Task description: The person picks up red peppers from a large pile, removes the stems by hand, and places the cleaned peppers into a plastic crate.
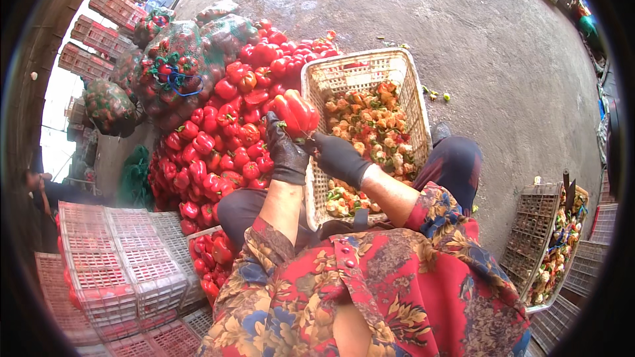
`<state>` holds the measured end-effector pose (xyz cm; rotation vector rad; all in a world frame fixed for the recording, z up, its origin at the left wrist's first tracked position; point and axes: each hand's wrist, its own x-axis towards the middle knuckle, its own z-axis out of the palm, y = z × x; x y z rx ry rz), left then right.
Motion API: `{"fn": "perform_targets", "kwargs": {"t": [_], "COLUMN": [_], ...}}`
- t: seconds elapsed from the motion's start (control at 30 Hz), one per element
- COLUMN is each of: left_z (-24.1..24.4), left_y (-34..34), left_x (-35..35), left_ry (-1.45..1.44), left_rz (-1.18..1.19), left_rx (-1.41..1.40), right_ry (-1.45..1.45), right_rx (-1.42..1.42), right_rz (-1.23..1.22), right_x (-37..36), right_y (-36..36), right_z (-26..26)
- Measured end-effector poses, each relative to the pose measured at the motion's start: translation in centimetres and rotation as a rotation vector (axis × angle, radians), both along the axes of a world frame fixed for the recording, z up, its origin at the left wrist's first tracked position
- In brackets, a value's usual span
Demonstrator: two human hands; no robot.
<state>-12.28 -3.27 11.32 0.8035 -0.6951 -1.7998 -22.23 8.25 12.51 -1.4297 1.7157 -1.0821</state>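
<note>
Between my knees and the pile sits a pale plastic crate (421, 109). It holds many cut pepper cores (369, 119) with green stems and pale seed clusters. My left hand (287, 153), in a dark glove, grips a large red bell pepper (297, 111) over the crate's left rim. My right hand (342, 156), gloved too, is curled with its fingertips close to the pepper's lower end. Something thin shows at those fingertips, too small to make out. Beside my left hand spreads a big heap of red bell peppers (203, 144).
Mesh sacks of peppers (171, 69) stand behind the heap. Stacked plastic crates (119, 258) and a crate of red peppers (216, 253) are at lower left. A crate of cores (550, 258) stands at right. Scraps (436, 94) lie on the concrete floor (496, 59). A person (44, 193) is at far left.
</note>
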Motion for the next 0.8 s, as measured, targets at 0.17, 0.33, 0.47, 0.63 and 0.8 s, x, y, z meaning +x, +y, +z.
{"fn": "perform_targets", "kwargs": {"t": [0.17,0.33,0.47,0.63,0.8], "left_z": [-2.5,-2.2,-2.6,6.2,3.4], "left_y": [0.3,3.9,3.5,6.6,7.0], "left_x": [1.7,3.1,5.3,3.0,3.9], "left_ry": [0.067,-1.088,-0.637,-0.335,-0.166], "left_rz": [-0.084,-0.158,-0.404,-0.594,-0.437], "left_rx": [0.063,-1.146,-0.772,-0.434,-0.334], "right_ry": [-0.676,-0.73,-0.682,-0.422,-0.615], "right_rx": [0.106,0.021,-0.046,-0.073,-0.203], "right_rz": [0.049,-0.082,0.009,0.092,0.09], "right_x": [-4.1,-3.6,-3.2,-3.7,-2.9], "right_y": [2.6,1.6,3.0,4.8,4.7], "right_z": [1.6,-1.1,1.3,3.7,3.9]}}
